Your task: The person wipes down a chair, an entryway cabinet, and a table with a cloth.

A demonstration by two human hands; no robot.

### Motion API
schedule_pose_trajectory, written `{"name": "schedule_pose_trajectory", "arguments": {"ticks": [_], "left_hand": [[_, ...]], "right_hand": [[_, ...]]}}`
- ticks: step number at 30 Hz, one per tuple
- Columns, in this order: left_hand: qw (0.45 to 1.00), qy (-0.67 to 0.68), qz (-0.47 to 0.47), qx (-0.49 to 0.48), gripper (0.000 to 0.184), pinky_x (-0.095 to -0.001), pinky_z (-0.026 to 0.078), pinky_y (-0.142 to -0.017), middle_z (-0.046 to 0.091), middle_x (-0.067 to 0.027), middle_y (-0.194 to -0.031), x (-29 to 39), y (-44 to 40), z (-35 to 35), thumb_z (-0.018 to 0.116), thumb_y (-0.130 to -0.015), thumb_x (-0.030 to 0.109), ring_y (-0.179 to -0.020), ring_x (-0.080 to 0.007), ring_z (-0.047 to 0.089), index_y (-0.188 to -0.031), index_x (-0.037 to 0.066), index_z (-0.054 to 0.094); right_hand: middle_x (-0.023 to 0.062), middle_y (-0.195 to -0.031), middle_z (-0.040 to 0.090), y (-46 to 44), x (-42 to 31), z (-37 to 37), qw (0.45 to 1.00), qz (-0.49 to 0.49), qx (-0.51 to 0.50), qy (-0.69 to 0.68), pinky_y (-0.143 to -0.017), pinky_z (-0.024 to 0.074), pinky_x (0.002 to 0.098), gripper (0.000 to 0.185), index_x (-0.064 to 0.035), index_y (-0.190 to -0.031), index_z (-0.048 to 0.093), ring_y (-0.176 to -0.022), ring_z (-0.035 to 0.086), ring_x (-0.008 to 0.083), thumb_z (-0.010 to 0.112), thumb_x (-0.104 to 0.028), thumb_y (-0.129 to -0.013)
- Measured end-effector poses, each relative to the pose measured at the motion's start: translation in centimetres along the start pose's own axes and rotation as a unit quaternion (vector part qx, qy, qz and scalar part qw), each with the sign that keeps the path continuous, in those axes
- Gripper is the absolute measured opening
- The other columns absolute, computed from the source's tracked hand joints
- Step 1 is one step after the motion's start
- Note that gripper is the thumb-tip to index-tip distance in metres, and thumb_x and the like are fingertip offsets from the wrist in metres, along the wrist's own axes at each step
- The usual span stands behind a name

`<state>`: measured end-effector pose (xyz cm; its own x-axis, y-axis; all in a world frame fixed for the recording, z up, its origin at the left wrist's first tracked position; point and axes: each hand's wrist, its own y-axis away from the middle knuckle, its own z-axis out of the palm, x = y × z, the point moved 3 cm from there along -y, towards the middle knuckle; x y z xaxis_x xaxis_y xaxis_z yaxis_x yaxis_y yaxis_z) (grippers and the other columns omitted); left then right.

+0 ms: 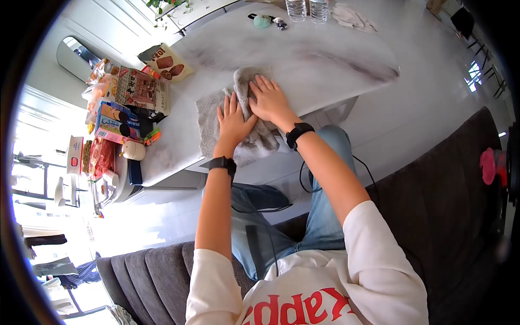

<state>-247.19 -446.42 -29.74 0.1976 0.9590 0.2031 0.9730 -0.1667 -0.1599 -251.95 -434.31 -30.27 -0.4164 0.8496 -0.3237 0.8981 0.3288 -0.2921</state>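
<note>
A seated person in a white T-shirt (303, 290) with red lettering and blue jeans (325, 216) presses both bare hands onto a gray cloth (208, 116) at the near edge of a marbled surface (336, 59). The left hand (234, 123) lies palm down, fingers spread, on the cloth; the right hand (271, 102), just beside it and slightly farther forward, rests over a raised, bunched fold. Neither hand is clenched. The cloth lies flatter at its left side, rumpled at its right, and droops over the near edge. Dark bands circle both wrists.

To the left, well apart from the right hand, snack bags (169, 65) crowd the surface with a blue box (112, 120) and a cream-colored round container (133, 150). At the far side stand two clear bottles (296, 10), between a small green item (262, 21) and a crumpled pale cloth (353, 18). A dark, ribbed sofa (433, 200) extends behind the person.
</note>
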Motion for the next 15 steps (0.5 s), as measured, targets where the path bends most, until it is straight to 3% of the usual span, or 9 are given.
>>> {"name": "schedule_pose_trajectory", "arguments": {"ticks": [5, 6, 10, 15], "left_hand": [[0.992, 0.114, 0.056, 0.019, 0.059, -0.0414, 0.008, -0.110, 0.029, -0.0106, -0.143, -1.8, 2.2, -1.3, 0.039, -0.090, 0.043, -0.135, -0.0252, 0.019, -0.139, 0.010, 0.030], [0.993, 0.111, 0.032, 0.026, 0.055, -0.0439, 0.009, -0.109, 0.032, -0.0089, -0.142, -2.2, 2.5, -1.3, 0.036, -0.092, 0.040, -0.134, -0.0239, 0.023, -0.139, 0.011, 0.030], [0.992, -0.075, -0.018, 0.096, 0.053, -0.0492, 0.011, -0.108, 0.034, -0.0086, -0.141, -1.1, 3.2, -1.0, 0.035, -0.092, 0.039, -0.133, -0.0239, 0.026, -0.137, 0.013, 0.033], [0.989, -0.067, -0.049, 0.120, 0.051, -0.0483, 0.012, -0.108, 0.036, -0.0094, -0.139, -1.1, 3.3, -0.8, 0.038, -0.091, 0.038, -0.131, -0.0251, 0.028, -0.134, 0.012, 0.038]], "right_hand": [[0.0095, -0.145, 0.026, -0.6, 4.1, -1.6, 0.998, 0.031, -0.008, 0.049, -0.110, 0.0162, 0.0364, 0.059, -0.0076, -0.136, 0.035, -0.135, 0.021, 0.0221, 0.036, -0.045, -0.090], [0.0087, -0.145, 0.026, -0.7, 5.1, -1.9, 0.998, 0.026, -0.012, 0.047, -0.110, 0.0161, 0.0359, 0.059, -0.0079, -0.136, 0.034, -0.135, 0.021, 0.0218, 0.035, -0.046, -0.090], [0.0068, -0.145, 0.026, -0.5, 7.0, -2.9, 0.998, 0.012, -0.039, 0.047, -0.110, 0.0159, 0.0345, 0.062, -0.0083, -0.137, 0.033, -0.135, 0.020, 0.0213, 0.035, -0.049, -0.091], [0.0066, -0.146, 0.024, -0.8, 7.9, -3.2, 0.997, 0.027, -0.047, 0.064, -0.110, 0.0161, 0.0346, 0.062, -0.0091, -0.138, 0.030, -0.135, 0.019, 0.0209, 0.034, -0.049, -0.091]]}}
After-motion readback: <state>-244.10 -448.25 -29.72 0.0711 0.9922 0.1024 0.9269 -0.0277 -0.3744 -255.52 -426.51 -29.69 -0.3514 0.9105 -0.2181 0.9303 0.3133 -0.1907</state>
